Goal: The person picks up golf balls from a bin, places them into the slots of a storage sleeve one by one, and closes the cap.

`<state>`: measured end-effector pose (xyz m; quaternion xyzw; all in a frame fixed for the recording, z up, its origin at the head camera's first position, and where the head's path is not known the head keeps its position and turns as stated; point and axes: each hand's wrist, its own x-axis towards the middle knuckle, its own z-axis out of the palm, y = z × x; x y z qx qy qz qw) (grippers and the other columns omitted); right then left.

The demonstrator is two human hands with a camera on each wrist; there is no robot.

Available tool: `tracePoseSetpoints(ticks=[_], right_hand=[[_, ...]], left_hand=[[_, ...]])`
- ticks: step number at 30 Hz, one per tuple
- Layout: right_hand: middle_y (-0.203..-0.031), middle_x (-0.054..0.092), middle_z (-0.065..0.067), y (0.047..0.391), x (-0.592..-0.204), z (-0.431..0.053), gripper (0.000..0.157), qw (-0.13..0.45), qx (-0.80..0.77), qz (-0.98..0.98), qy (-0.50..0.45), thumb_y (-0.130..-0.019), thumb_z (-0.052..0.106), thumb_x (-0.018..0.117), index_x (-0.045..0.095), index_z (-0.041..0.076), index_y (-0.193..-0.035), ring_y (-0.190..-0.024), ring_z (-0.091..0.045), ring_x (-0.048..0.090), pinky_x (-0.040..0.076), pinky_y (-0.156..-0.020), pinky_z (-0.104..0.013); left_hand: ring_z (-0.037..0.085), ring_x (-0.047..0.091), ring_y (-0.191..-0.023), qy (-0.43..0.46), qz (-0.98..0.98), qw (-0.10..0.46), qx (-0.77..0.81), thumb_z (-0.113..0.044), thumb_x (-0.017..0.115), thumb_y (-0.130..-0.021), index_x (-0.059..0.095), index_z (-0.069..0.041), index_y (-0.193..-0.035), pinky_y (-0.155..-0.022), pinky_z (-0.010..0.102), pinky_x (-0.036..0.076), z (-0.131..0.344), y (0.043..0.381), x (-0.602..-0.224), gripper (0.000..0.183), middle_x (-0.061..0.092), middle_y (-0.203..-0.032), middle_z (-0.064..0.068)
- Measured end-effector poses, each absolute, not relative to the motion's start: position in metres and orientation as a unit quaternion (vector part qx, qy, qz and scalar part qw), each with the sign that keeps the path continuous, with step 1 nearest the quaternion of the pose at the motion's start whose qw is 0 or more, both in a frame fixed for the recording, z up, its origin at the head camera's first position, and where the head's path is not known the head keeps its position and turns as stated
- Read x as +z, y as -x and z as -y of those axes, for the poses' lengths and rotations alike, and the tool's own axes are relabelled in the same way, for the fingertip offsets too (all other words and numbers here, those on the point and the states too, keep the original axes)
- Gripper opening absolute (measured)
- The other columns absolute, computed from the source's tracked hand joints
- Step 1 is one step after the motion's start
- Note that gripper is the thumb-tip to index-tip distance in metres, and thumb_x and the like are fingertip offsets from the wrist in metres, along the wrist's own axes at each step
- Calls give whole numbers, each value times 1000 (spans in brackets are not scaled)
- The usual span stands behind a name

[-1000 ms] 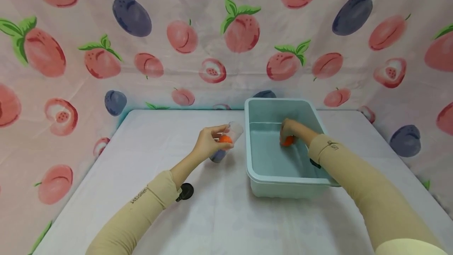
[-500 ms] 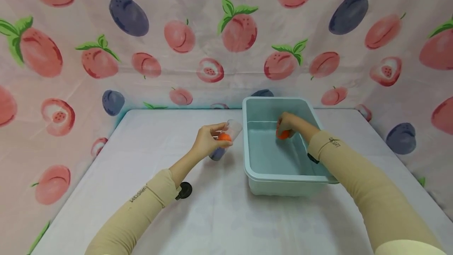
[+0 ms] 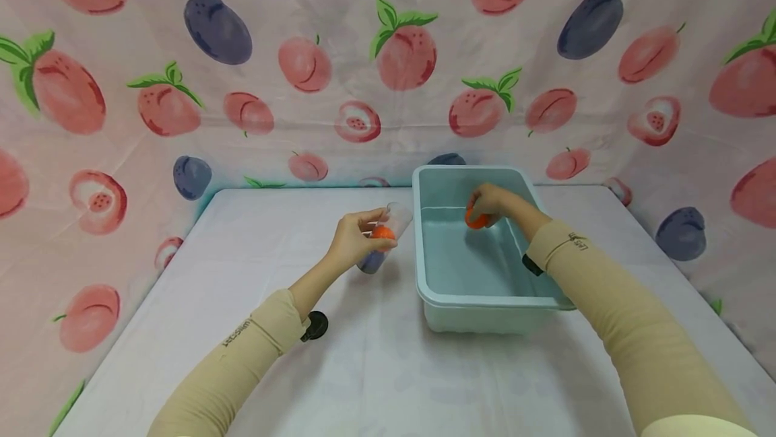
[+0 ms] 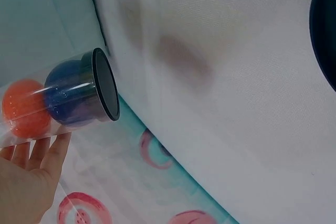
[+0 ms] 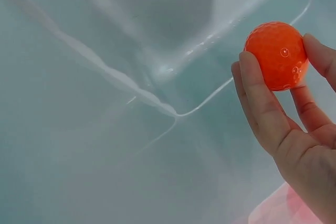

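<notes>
In the head view my left hand (image 3: 354, 242) grips a clear plastic tube (image 3: 398, 218), tilted over the table. Inside it are an orange ball (image 4: 25, 107) and a dark blue ball (image 4: 68, 90), side by side along the tube. Its black end cap (image 4: 106, 84) faces away from the palm in the left wrist view. My right hand (image 3: 492, 201) is within the light blue plastic bin (image 3: 479, 302), pinching an orange golf ball (image 5: 275, 56) between thumb and fingertips. The dimpled ball shows clearly in the right wrist view, raised over the bin floor.
A black round disc (image 3: 317, 324) shows beside my left cuff. The white-covered table (image 3: 388, 383) extends under the bin and tube. Behind it hangs a fruit-printed cloth (image 3: 242, 141). The bin's raised rim surrounds my right hand.
My right hand has lifted the orange golf ball away from the bin floor, toward the back left. My left hand keeps its grip on the tube, nearly still. The view shifts slightly.
</notes>
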<state>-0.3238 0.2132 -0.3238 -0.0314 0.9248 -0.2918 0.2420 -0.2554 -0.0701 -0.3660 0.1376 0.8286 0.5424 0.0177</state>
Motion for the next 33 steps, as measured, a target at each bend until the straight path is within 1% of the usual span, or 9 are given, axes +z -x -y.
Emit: tracePoseSetpoints(ticks=[2, 7, 9, 12, 15, 22, 25, 29, 33], right_hand=[[-116, 50, -29, 324, -322, -213, 30, 238, -295, -925, 38, -88, 4, 58, 52, -9, -115, -82, -25, 59, 58, -71, -35], [-121, 47, -29, 323, -318, -212, 34, 240, -325, -913, 52, -89, 6, 57, 50, -9, -119, -84, -24, 60, 58, -75, -35], [-120, 48, -28, 323, -317, -211, 35, 244, -343, -905, 56, -89, 7, 58, 50, -9, -120, -83, -22, 61, 57, -77, -36], [-116, 53, -25, 324, -315, -209, 36, 247, -366, -895, 62, -89, 9, 58, 50, -8, -120, -79, -18, 61, 57, -76, -32], [-115, 53, -23, 323, -312, -207, 38, 245, -389, -886, 60, -90, 10, 58, 48, -8, -122, -77, -15, 61, 57, -77, -30], [-120, 50, -22, 320, -302, -205, 44, 250, -453, -854, 48, -92, 10, 56, 42, -8, -130, -82, -16, 59, 57, -83, -32], [-123, 49, -22, 318, -299, -207, 45, 250, -487, -836, 41, -93, 9, 55, 41, -8, -132, -82, -15, 61, 57, -84, -33], [-132, 44, -25, 314, -297, -207, 45, 247, -518, -818, 42, -94, 9, 53, 40, -7, -134, -85, -14, 64, 53, -92, -37], [-134, 42, -25, 308, -294, -204, 44, 237, -528, -814, 54, -95, 10, 52, 41, -7, -134, -85, -12, 65, 53, -91, -34]], left_hand=[[32, 60, -112, -140, -827, 18, 544, -11, 80, -73, 56, -8, -132, -93, 40, 52, 70, 256, -366, 64, 64, -124, 12], [32, 60, -113, -141, -828, 20, 543, -11, 80, -73, 55, -8, -132, -94, 41, 51, 71, 255, -365, 64, 63, -124, 12], [32, 60, -113, -140, -828, 21, 542, -11, 80, -73, 56, -9, -132, -94, 41, 51, 72, 254, -366, 63, 64, -124, 12], [32, 60, -112, -139, -830, 17, 540, -11, 80, -74, 56, -9, -132, -93, 41, 52, 74, 253, -365, 63, 64, -123, 12], [32, 60, -112, -139, -829, 14, 542, -11, 80, -74, 56, -9, -131, -92, 41, 52, 75, 253, -365, 63, 64, -123, 12], [32, 60, -112, -131, -830, 17, 542, -11, 80, -74, 56, -10, -132, -92, 41, 52, 73, 256, -364, 64, 64, -124, 11], [31, 60, -112, -129, -830, 18, 542, -10, 80, -74, 56, -9, -132, -93, 41, 52, 72, 256, -364, 63, 64, -124, 11], [31, 60, -112, -126, -830, 22, 544, -11, 80, -74, 56, -10, -132, -93, 41, 52, 69, 256, -364, 63, 64, -124, 11], [31, 59, -113, -122, -828, 27, 547, -10, 80, -74, 56, -10, -132, -94, 41, 51, 68, 256, -364, 62, 63, -124, 12]])
